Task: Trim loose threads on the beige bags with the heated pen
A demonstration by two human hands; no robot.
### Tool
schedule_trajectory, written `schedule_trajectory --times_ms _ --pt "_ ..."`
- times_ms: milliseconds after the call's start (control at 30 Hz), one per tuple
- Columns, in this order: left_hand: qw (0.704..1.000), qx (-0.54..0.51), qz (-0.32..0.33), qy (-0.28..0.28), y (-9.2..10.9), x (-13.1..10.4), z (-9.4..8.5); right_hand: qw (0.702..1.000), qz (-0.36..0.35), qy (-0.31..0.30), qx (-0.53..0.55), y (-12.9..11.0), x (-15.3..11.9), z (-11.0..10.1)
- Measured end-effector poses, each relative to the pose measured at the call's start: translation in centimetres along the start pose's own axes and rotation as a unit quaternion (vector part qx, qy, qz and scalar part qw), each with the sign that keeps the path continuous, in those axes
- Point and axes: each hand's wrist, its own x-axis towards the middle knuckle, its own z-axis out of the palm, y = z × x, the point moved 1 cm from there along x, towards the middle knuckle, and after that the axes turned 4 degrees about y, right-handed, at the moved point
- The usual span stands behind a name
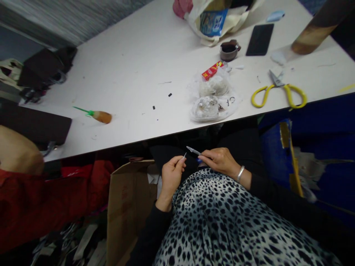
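My left hand [172,173] is closed, thumb and forefinger pinching a tiny thin silvery piece [185,155] whose kind is too small to make out. To its right, my right hand [222,160] is wrapped around what looks like small silver pliers [193,150]. Their narrow jaws point left toward the pinched piece, with a gap between the two. A bit of blue shows below the fingers, and the rest of the handles is hidden. Both hands hover over my lap, in front of the table edge, above a leopard-print garment [222,214].
On the white table [124,66] lie a brown bottle with green nozzle [101,116], plastic bags [208,107], a red box [212,71], yellow-handled scissors [278,85] and a phone [260,39]. A cardboard box [122,207] stands at left, near another person's red sleeve [55,199].
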Motion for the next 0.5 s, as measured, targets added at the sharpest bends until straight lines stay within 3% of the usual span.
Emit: schedule_trajectory --times_ms 133,233,300,433,500 --pt "0.997 0.058 0.044 0.024 0.6 -0.2 0.2 0.997 -0.062 -0.020 -0.048 -1.6 0.2 0.2" --pt "0.998 0.041 0.045 0.020 0.6 -0.3 0.5 0.996 -0.054 -0.034 -0.062 -1.6 0.3 0.6" --pt "1.000 0.002 0.017 0.021 0.6 -0.5 0.5 0.997 -0.012 -0.041 -0.061 -0.9 0.4 0.8" --pt "0.994 -0.095 -0.053 0.004 0.7 -1.5 0.4 0.985 0.140 -0.003 -0.100 1.2 0.4 0.2" --pt "0.984 -0.151 -0.097 -0.012 0.7 -1.6 0.4 0.985 0.142 0.000 -0.096 1.3 0.5 -0.1"
